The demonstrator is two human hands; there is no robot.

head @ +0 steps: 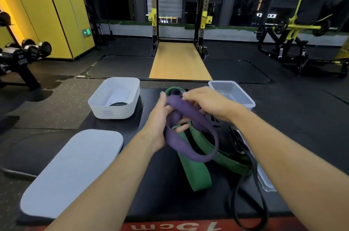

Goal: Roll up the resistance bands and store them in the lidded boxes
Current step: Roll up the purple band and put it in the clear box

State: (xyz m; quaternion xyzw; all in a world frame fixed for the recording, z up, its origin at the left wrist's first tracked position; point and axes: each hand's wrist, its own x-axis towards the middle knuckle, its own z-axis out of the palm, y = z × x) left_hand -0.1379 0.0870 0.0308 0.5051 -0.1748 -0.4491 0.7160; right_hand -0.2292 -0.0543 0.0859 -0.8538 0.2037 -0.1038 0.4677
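Starting at the near left corner of the black platform (160, 193), a white lid (71, 172) is laid flat. Its white box (113, 111) is set at the far left corner, mouth up, apparently so that rolls can be dropped straight in. One dark roll (118, 103) is seen at its bottom.

At the middle, a purple band (188, 111) is held off the surface, probably so that it can be wound. The left hand (160, 123) is turned thumb-up, with its fingers curled round the gathered part of the band. The right hand (207, 102) is placed over it, knuckles up, with its fingers closed on the upper fold. A loose loop is left hanging below.

Under it, a green band (196, 174) is spread toward the near edge, and a thin black band (253, 183) is trailed along the right side. At the far right corner a clear box (243, 98) is set open, and its clear lid (266, 183) is partly hidden under the right forearm.
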